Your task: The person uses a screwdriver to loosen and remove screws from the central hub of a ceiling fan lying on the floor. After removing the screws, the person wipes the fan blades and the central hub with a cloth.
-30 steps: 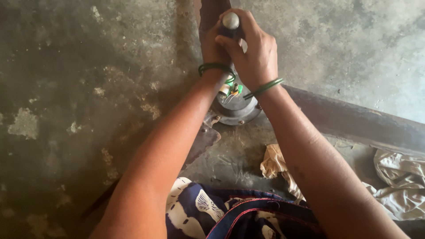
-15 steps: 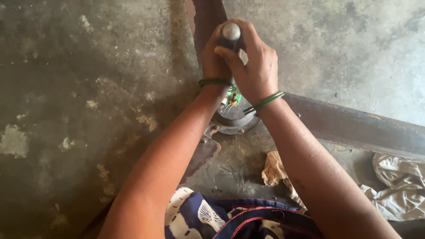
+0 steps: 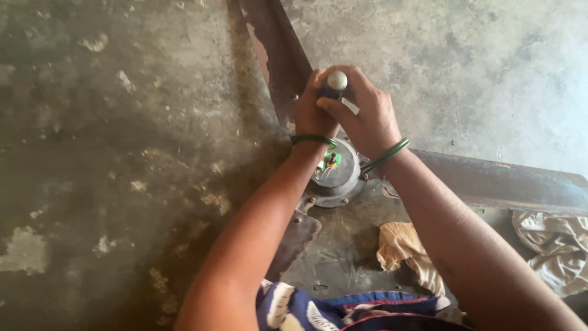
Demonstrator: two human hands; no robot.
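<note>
A: What's in the hands?

B: Both hands wrap one tool handle, dark grip, rounded metal cap on top. It stands upright over the fan hub. Left hand and right hand have their fingers clenched on it, hands touching.

A: Hub look?

B: Round grey metal housing, small green and white wire ends on top, bolts around the rim. It lies on the concrete floor.

A: Counts?

B: Three rusty blades off the hub: one up, one right, one stub toward the person. Two green bangles, one per wrist. Two rags: one just below the hub, one far right.

A: Room?

B: Floor left of the hub is open. Right of it, a blade and the rags.
</note>
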